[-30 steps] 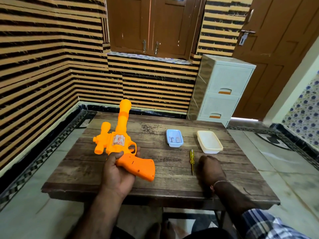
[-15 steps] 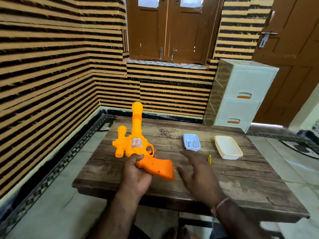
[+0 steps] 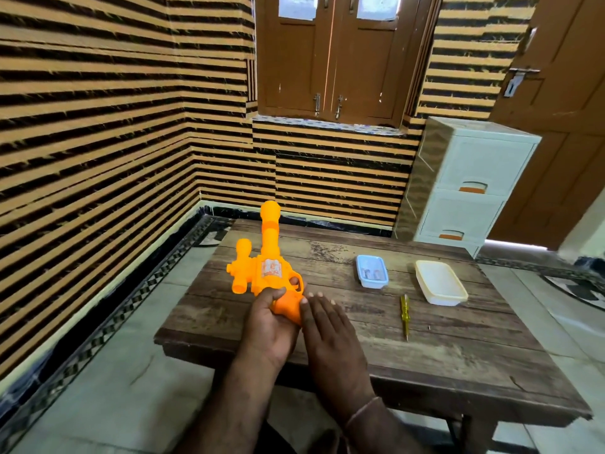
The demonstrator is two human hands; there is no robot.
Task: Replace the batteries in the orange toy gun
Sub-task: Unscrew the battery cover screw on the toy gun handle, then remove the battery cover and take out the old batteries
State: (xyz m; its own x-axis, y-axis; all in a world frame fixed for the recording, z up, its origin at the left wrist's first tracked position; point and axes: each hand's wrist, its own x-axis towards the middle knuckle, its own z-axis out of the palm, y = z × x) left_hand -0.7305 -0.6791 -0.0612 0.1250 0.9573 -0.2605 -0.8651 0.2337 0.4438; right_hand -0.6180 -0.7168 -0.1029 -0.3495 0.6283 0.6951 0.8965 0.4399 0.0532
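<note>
Head-worn view, forward and down over wooden table point(image 3: 425, 348)

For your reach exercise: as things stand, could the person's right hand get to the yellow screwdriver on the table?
Probably yes. The right hand lies flat over the orange toy gun grip, holding nothing, and only bare wooden table shows between it and the yellow screwdriver.

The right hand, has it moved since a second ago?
Yes. The right hand left its spot near the screwdriver and went leftward across the table to the toy gun's grip.
</note>
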